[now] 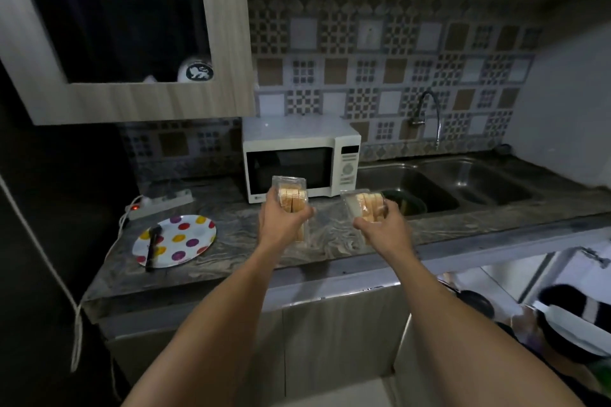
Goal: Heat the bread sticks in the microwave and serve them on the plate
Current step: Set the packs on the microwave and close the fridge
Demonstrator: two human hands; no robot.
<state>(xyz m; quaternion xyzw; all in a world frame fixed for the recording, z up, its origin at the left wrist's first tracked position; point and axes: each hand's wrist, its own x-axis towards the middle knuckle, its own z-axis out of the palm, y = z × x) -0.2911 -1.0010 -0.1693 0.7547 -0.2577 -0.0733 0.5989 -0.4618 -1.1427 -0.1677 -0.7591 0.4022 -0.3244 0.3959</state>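
Dim kitchen counter of grey marbled stone (231, 235), with two packs of bread sticks held up at frame centre in front of the closed microwave.

I have one clear plastic clamshell pack of pale bread sticks (292, 196) in my left hand (281, 225) and a second clear pack (365, 206) in my right hand (383, 230), both raised above the counter, neither touching it. What worries me: both hands are full, the white microwave (301, 165) behind them has its door shut, and the thin, slick plastic could slip or pop open if I try the door one-handed. Left fingers are curled narrowly round the pack's side; right fingers pinch the other pack from below. A round white plate with coloured polka dots (185, 241) waits at lower left, with a black utensil (152, 246) lying across it.
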